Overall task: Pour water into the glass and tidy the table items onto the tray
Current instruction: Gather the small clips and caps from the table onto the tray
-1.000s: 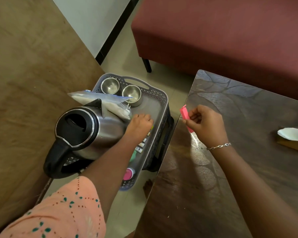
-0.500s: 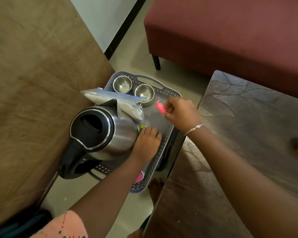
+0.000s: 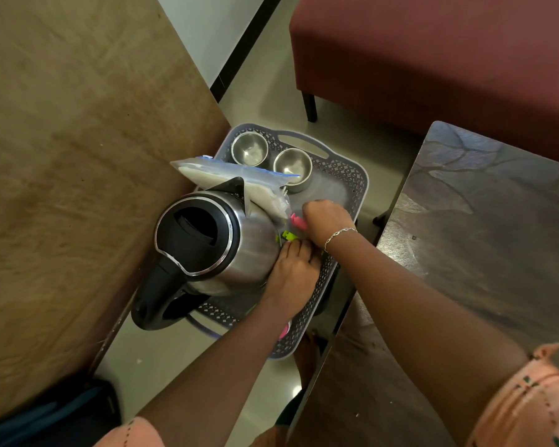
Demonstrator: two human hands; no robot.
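A grey tray (image 3: 346, 175) sits at centre between a brown table (image 3: 78, 156) at left and a dark table (image 3: 481, 237) at right, with a red sofa (image 3: 433, 59) at upper right. The right hand (image 3: 328, 221), pinching a pink clip (image 3: 299, 221), has dropped into the tray beside the kettle (image 3: 207, 240). The left hand (image 3: 292, 272) lies flat just below it, fingers straight. Two cups (image 3: 249, 149) and a bag (image 3: 233, 175) crowd the tray's upper end.
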